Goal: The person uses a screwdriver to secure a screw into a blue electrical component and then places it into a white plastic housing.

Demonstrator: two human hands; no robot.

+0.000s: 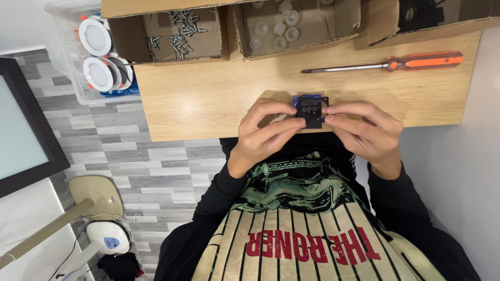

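A: What are the fingers (291,124) doing?

B: Both sets are pinched on a small black part (311,113) with a blue piece behind it. The left hand (263,132) grips its left edge and lower corner; the right hand (364,130) grips its right edge.

A: Where does the part sit?

B: Between the two hands, held just over the near edge of the worktop (208,99), its holed face turned up toward the camera. It looks squarish, so there is no clear long axis. Neither hand is nearer; both touch it.

A: And farther out?

B: A screwdriver (385,64) with an orange handle lies beyond the right hand, shaft pointing left, well apart from the fingers. Behind that, one box holds screws (179,31), and the next holds clear caps (281,28). Round white lamps (101,54) sit in a bin off the worktop's left end.
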